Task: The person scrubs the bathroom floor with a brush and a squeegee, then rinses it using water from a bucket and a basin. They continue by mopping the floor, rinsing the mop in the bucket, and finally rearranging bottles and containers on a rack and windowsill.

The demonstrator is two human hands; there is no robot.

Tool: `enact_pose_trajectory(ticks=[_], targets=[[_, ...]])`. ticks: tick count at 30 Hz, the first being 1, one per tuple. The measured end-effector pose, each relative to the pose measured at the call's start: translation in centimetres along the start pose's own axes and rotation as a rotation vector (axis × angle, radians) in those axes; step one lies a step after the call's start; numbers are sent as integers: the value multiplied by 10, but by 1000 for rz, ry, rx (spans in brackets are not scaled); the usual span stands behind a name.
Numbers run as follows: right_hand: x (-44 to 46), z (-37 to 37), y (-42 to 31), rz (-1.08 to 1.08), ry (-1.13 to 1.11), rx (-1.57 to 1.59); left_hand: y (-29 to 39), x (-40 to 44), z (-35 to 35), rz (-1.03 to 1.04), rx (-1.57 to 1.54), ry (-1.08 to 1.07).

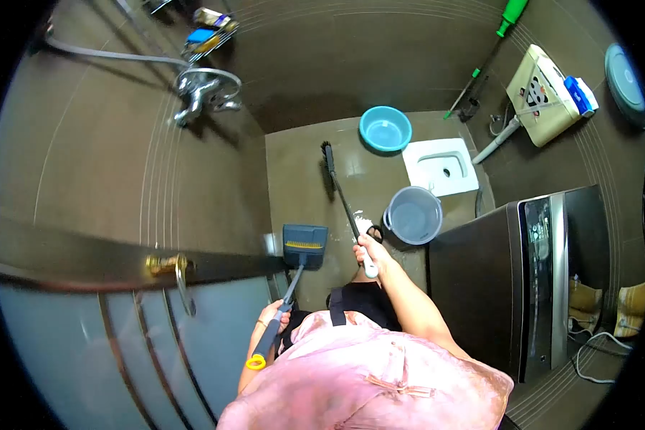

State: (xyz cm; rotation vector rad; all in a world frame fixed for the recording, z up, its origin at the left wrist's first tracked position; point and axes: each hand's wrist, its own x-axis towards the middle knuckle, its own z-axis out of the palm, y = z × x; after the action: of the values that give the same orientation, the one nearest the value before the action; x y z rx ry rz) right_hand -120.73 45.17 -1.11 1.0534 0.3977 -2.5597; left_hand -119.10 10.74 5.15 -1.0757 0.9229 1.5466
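My left hand [270, 313] is wrapped round the grey handle of a long-handled dustpan [305, 236], low on the left. The dustpan's blue-grey pan has a row of yellow teeth and lies by the door's edge. My right hand [370, 252] grips a long-handled brush [344, 199] near its white end. Its dark bristled head points away from me, over the wet floor [294, 179]; I cannot tell whether it touches. A grey bucket [414, 215] stands just right of the brush, and white foam or residue [363, 223] shows on the floor near my foot.
A blue basin [385, 129] and a white squat toilet [426, 158] are farther back. The washing machine [473, 272] bounds the right side; a glass-panelled door [72, 344] with a brass handle is at left. A green-handled tool [480, 68] leans in the corner.
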Motion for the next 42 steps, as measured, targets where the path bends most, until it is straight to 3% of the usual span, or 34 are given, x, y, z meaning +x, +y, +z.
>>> enact_pose_trajectory(ticks=[3,5,7,9,10,11,13,14,17,19,21,23,26,29,30,31,37,38,42], targets=[[1,16,-38,-86,78,-154,30,34,6,97,-28,-75],[29,10,-72,-113,97,-464,58,52,23,143,-138,-68],[36,5,-119,-86,165,-643,89,69,41,-57,-173,-151],[40,4,-160,-169,266,-523,115,84,75,74,-146,-137],[44,-1,-182,-155,236,-307,128,102,82,225,-71,-163],[61,-27,-202,-110,200,-198,144,100,99,87,-119,-230],[52,-15,-243,18,172,334,170,117,130,115,-352,-110],[56,-19,-260,-43,72,297,182,121,147,208,-399,-95],[57,-9,-309,-186,115,482,219,144,170,202,-390,25],[56,-22,-338,-135,127,447,239,154,184,218,-296,0],[63,-28,-361,-233,200,421,270,162,200,56,-285,-4],[73,-32,-382,-240,326,276,302,167,213,-3,-215,13],[80,-21,-416,-178,412,296,340,184,202,-67,-184,-29],[92,-9,-453,-233,457,296,360,188,193,80,-30,-24],[89,0,-461,-221,459,190,367,185,195,15,-150,-79],[101,3,-468,-264,538,297,368,182,194,27,-123,-53],[149,29,-486,-224,712,236,392,156,216,125,70,97],[155,31,-488,-294,733,208,394,163,210,145,-8,85],[153,54,-504,-200,693,74,380,190,199,174,-392,107]])
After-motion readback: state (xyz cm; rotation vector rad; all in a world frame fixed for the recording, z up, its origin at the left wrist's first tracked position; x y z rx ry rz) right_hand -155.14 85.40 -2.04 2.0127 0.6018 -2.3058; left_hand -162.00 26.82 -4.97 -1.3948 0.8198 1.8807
